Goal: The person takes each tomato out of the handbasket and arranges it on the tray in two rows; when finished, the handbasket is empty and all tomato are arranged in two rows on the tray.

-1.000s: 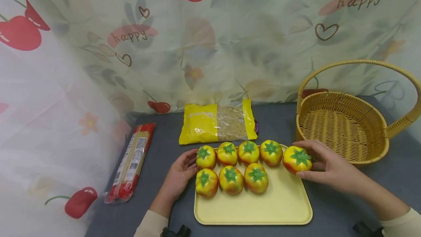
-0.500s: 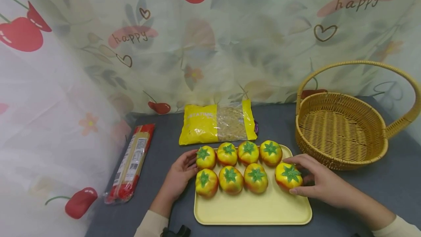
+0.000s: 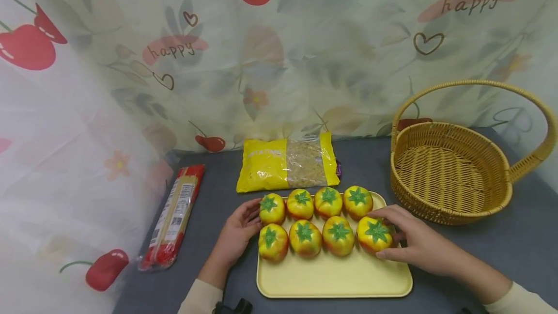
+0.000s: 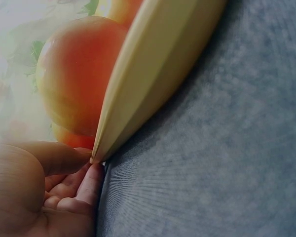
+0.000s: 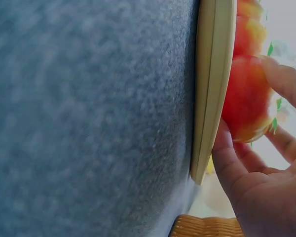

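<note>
On the pale yellow tray (image 3: pixel 334 280) stand two rows of yellow-red toy tomatoes (image 3: pixel 305 239) with green star-shaped tops. My right hand (image 3: pixel 420 246) holds the rightmost tomato (image 3: pixel 375 234) of the front row, thumb on the near side and fingers round its far and right side. In the right wrist view that tomato (image 5: pixel 249 96) sits at the tray's rim, within the curved fingers. My left hand (image 3: pixel 237 231) is at the tray's left edge, beside the leftmost tomatoes. The left wrist view shows its thumb and fingertips pinching the tray rim (image 4: pixel 101 148).
Behind the tray lies a yellow pasta bag (image 3: pixel 287 163), with a bit of purple wrapper (image 3: pixel 338 168) past its right end. A red packet of long noodles (image 3: pixel 174 217) lies at the left. A wicker basket (image 3: pixel 451 173) with a tall handle stands at the back right.
My right hand has brought its tomato left and nearer, from the tray's right edge to the end of the front row. My left hand has stayed in place.
</note>
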Action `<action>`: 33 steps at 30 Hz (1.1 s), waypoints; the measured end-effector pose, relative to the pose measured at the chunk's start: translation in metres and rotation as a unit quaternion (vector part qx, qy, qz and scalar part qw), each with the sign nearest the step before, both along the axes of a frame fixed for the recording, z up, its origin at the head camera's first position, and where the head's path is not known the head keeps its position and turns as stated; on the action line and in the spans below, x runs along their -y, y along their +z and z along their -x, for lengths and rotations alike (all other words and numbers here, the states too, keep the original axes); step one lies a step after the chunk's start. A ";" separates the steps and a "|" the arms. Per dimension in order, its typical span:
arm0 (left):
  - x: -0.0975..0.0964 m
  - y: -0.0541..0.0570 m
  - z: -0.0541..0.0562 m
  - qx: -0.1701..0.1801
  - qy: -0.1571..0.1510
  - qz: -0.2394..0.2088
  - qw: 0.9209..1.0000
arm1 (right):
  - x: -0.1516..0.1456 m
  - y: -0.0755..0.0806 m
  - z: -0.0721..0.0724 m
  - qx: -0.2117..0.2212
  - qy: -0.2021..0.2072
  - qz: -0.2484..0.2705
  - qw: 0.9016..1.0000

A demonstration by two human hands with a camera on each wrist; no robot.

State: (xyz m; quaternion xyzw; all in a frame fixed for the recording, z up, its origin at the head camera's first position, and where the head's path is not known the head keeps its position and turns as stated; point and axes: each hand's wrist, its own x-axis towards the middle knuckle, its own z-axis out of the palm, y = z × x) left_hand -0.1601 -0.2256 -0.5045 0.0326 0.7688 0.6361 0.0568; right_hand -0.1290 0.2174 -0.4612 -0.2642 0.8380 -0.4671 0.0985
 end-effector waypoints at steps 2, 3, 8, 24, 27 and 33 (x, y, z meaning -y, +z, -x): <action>0.000 0.000 0.000 -0.001 0.000 0.001 1.000 | 0.002 0.000 0.000 0.001 0.001 -0.004 1.000; 0.000 0.000 0.000 -0.002 0.000 0.000 1.000 | 0.003 0.001 0.000 0.002 0.000 -0.008 1.000; 0.000 0.000 0.000 -0.001 0.000 0.002 1.000 | 0.006 0.003 0.001 0.013 -0.005 -0.022 1.000; -0.002 0.000 0.003 0.001 -0.010 0.000 1.000 | 0.000 0.012 -0.003 -0.013 -0.032 -0.033 0.999; 0.001 0.001 0.004 0.006 -0.009 -0.001 1.000 | 0.001 0.019 0.000 -0.027 -0.038 -0.042 0.998; 0.009 0.005 0.005 0.014 0.014 0.005 1.000 | 0.009 0.042 0.015 -0.064 -0.039 -0.042 0.996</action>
